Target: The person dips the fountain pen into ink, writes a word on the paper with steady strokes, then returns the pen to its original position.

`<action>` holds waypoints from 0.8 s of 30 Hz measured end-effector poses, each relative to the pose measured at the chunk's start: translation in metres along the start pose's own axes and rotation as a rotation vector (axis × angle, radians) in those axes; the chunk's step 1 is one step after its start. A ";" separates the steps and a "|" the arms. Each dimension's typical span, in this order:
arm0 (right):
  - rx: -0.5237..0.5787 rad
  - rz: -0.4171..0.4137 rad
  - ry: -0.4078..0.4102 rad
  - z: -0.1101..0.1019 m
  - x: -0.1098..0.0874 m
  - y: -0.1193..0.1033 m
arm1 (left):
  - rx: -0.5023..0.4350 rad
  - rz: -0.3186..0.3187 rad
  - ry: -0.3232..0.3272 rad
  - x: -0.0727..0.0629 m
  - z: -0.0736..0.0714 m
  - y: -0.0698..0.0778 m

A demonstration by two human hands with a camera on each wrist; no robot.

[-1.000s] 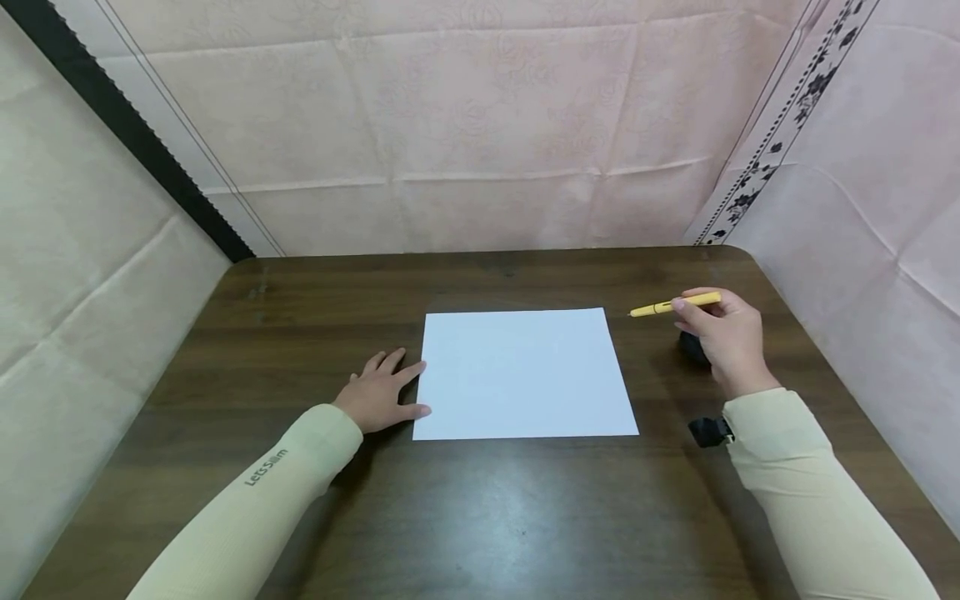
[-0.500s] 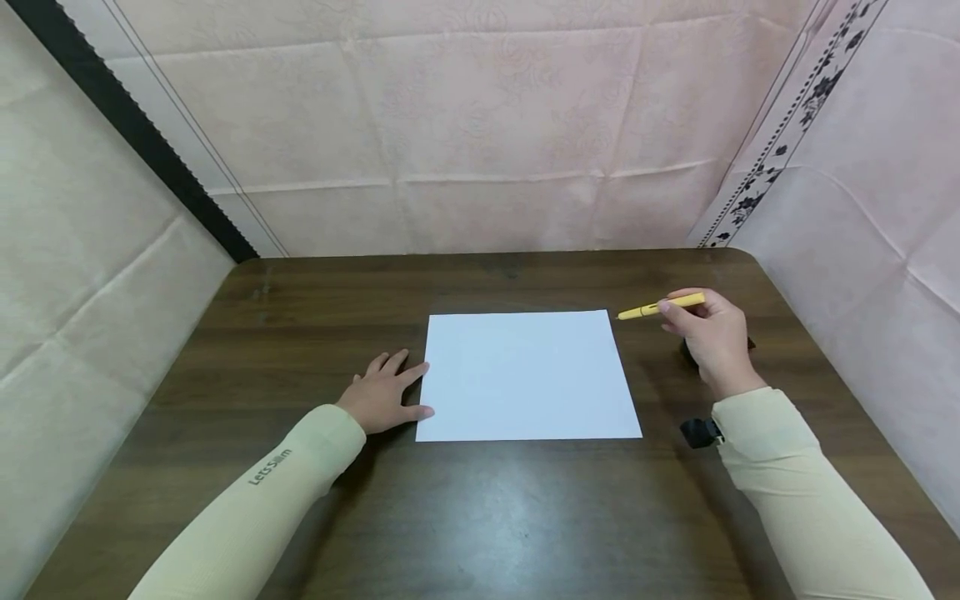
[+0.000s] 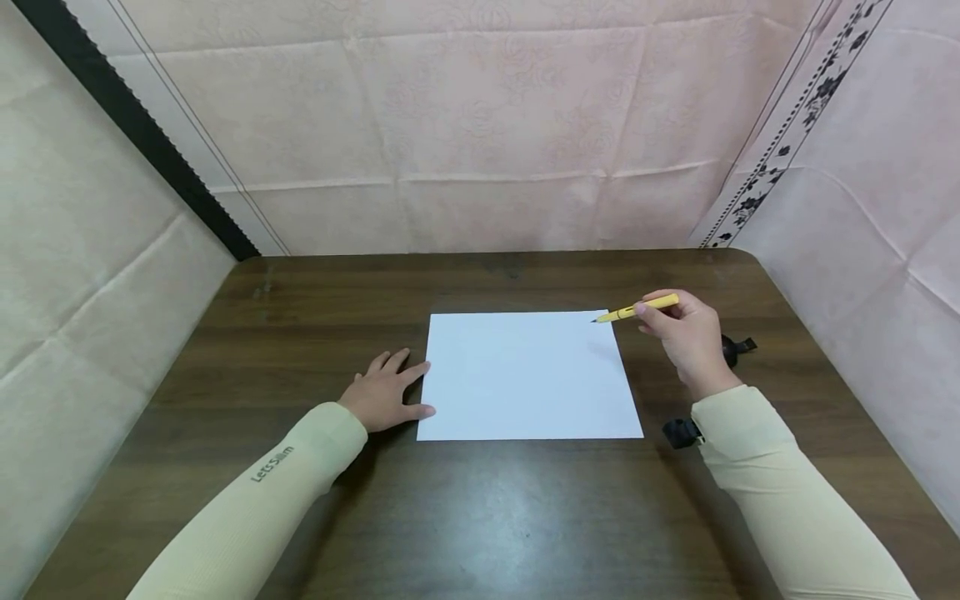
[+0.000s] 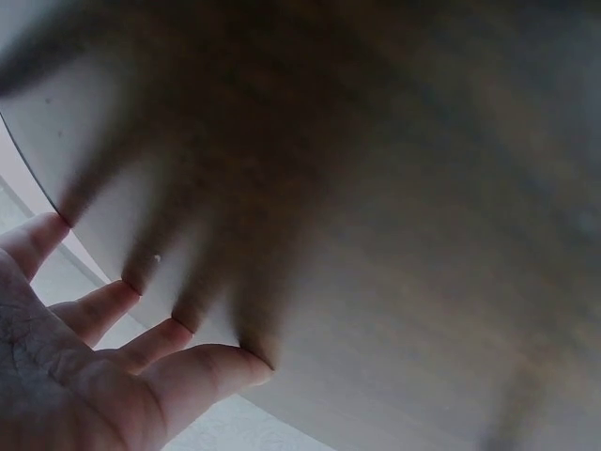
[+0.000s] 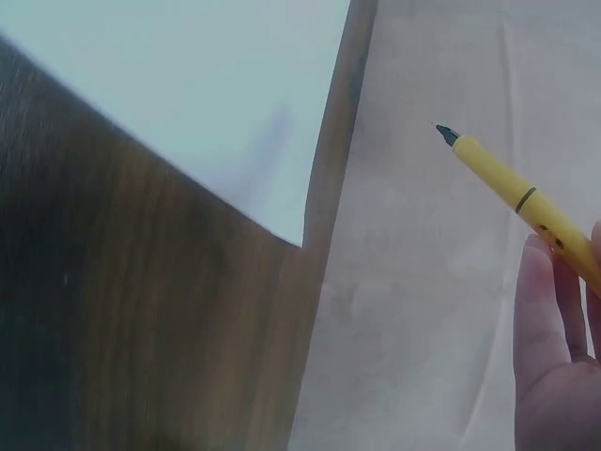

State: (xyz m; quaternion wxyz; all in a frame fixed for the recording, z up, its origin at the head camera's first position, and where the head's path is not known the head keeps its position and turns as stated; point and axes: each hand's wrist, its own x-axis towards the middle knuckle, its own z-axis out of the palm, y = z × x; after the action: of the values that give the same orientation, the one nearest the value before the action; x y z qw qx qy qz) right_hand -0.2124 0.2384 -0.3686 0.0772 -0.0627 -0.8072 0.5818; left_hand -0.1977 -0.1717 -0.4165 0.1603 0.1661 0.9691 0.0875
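A blank white sheet of paper [image 3: 525,379] lies flat on the brown table. At its left edge my left hand [image 3: 382,396] rests with fingers spread, thumb and index fingertip on the paper's margin. In the left wrist view the fingertips [image 4: 258,362] press on the dark surface. My right hand [image 3: 682,337] pinches a yellow fountain pen [image 3: 637,309] between thumb and fingers. The pen slants, its dark nib [image 5: 447,134] pointing left over the sheet's top right corner. A shadow falls on the paper below it.
A black object [image 3: 738,347] with a round body and a short stub sits on the wooden table [image 3: 480,508], partly hidden behind the right hand. A small black camera [image 3: 681,433] is on the right wrist. Pale patterned cloth [image 3: 480,125] hangs around the table's back and sides.
My right hand has moved left with the fountain pen, bringing the nib from beside the paper to over its top right corner. More of the black object shows. The left hand stays put.
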 end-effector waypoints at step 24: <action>0.015 0.046 -0.049 0.041 -0.001 -0.012 | -0.005 -0.016 -0.006 0.004 0.002 -0.002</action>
State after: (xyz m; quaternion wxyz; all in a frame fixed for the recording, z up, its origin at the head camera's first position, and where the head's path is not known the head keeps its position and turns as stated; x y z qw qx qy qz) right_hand -0.2192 0.1964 -0.3698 0.0444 -0.0666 -0.8027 0.5910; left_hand -0.2014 -0.1719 -0.4204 0.1645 0.1582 0.9696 0.0879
